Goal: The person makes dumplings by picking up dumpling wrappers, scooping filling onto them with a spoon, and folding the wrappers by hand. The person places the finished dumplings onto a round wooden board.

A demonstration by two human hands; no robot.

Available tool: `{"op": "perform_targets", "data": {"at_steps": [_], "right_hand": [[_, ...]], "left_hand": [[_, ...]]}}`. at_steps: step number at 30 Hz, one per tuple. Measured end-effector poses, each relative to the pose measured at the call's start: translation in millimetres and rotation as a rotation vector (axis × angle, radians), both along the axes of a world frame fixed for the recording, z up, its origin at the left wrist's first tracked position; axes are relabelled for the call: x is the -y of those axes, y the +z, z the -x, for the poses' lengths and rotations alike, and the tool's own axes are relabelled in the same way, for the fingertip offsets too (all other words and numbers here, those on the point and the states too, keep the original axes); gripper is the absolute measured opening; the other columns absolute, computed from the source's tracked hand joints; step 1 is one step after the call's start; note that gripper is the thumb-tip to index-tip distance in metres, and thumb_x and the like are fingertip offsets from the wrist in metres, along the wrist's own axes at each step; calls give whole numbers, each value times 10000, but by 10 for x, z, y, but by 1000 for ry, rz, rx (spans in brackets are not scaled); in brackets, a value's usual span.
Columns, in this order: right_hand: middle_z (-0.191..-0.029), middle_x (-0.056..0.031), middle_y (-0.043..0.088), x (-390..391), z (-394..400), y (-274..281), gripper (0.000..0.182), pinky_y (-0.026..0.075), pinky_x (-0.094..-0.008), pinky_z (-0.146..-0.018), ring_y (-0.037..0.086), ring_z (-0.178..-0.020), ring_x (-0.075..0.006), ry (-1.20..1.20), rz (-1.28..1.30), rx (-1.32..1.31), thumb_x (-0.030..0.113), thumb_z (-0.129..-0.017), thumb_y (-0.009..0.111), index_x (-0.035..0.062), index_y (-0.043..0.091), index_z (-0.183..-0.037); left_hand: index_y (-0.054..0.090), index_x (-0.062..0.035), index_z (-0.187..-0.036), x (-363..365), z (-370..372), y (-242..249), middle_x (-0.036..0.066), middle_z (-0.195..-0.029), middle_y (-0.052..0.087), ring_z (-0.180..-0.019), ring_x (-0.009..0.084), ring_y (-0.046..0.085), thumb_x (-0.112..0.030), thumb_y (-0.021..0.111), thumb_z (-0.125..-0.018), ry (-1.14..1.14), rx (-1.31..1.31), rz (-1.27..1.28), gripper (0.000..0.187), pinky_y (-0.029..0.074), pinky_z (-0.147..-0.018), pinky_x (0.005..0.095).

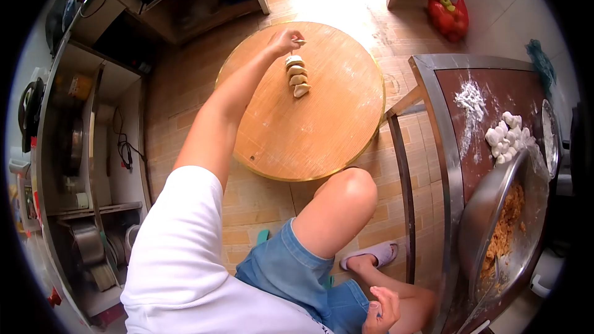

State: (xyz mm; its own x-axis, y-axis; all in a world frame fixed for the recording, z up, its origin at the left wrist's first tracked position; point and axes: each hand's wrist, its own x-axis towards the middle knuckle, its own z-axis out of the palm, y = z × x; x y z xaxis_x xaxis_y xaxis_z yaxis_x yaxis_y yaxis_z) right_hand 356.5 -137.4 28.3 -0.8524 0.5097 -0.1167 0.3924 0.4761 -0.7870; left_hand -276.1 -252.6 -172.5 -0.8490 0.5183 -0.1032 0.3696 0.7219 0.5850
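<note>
My left hand (285, 43) reaches over the far part of a round wooden table (328, 117), its fingers closed on a pale dumpling (299, 41). Just nearer to me, several folded dumplings (297, 70) lie in a short row on the wood. My right hand (382, 311) is low in the view, beside my bent leg. Its fingers are slightly curled with the thumb apart, and nothing shows in it.
At right, a metal-edged table (447, 124) bears scattered flour (471, 102), several white dough pieces (508, 138) and a steel bowl (473, 226) of orange-brown filling (504, 226). A red bag (447, 18) sits by the wall. Shelves (93, 148) stand at left.
</note>
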Motion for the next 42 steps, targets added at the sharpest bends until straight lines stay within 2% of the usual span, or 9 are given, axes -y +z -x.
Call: {"op": "perform_targets", "data": {"at_steps": [14,23,27,29,33,36,40,41,42], "right_hand": [[-947,-146,615,-59,404,-147,193,443,-362,-826,579,-903,-293,-10,60,154,114,-859,499,3,633,-943],[-938,-142,617,-39,338,-131,185,441,-359,-830,579,-902,-296,-27,51,140,110,-854,506,9,637,-937],[-1004,-153,591,-46,152,-81,279,435,-359,-854,560,-960,-284,-17,56,166,218,-882,499,-12,616,-989],[-886,-130,603,19,65,-198,170,469,-309,-703,588,-795,-233,-185,133,97,137,-802,609,-9,631,-886],[-768,-102,634,-71,-86,31,115,488,-254,-586,612,-657,-174,-148,176,-93,-23,-678,698,-3,639,-776],[-734,-101,650,-292,-341,613,83,488,-252,-567,620,-647,-177,-54,138,-234,39,-690,716,14,642,-715],[-693,-60,605,-799,-1142,1175,168,440,-211,-504,548,-569,-99,-455,-92,-391,130,-787,665,10,600,-689],[-696,-35,585,-1063,-1438,1178,188,400,-198,-467,496,-548,-49,-643,-67,-383,133,-843,604,12,589,-700],[-668,-16,568,-1408,-1497,1124,233,370,-187,-466,458,-531,-26,-738,-104,-308,170,-880,556,13,581,-710]], "left_hand": [[639,-94,-922,258,344,-621,120,-939,624,-897,292,587,-136,647,-721,-292,-327,96,206,473,-783,360],[612,-82,-1005,207,322,-617,135,-957,605,-918,269,572,-105,646,-696,-199,-108,10,312,457,-814,353],[549,-68,-1137,463,468,-108,127,-1067,586,-996,247,549,-79,659,-682,-326,-125,4,468,439,-873,347],[555,-70,-1133,325,452,315,107,-1078,597,-1013,237,553,-59,643,-699,-250,-195,-137,443,439,-883,340],[563,-55,-1098,-588,-767,1720,46,-1027,607,-977,153,559,-162,570,-861,-379,-160,-502,260,450,-850,292],[527,-48,-1146,-934,-2058,2428,51,-1061,572,-1005,122,525,-128,562,-866,-638,26,-637,293,429,-870,279],[553,-2,-1076,-907,-3425,2581,74,-979,569,-925,161,555,-109,584,-828,-982,321,-669,272,436,-779,264],[547,20,-1056,-900,-3771,2598,86,-984,557,-893,160,550,-278,603,-840,-1004,365,-624,372,432,-765,273],[567,20,-1023,-867,-3929,2456,87,-968,563,-891,160,552,-250,597,-840,-1046,422,-605,328,439,-764,275]]}}
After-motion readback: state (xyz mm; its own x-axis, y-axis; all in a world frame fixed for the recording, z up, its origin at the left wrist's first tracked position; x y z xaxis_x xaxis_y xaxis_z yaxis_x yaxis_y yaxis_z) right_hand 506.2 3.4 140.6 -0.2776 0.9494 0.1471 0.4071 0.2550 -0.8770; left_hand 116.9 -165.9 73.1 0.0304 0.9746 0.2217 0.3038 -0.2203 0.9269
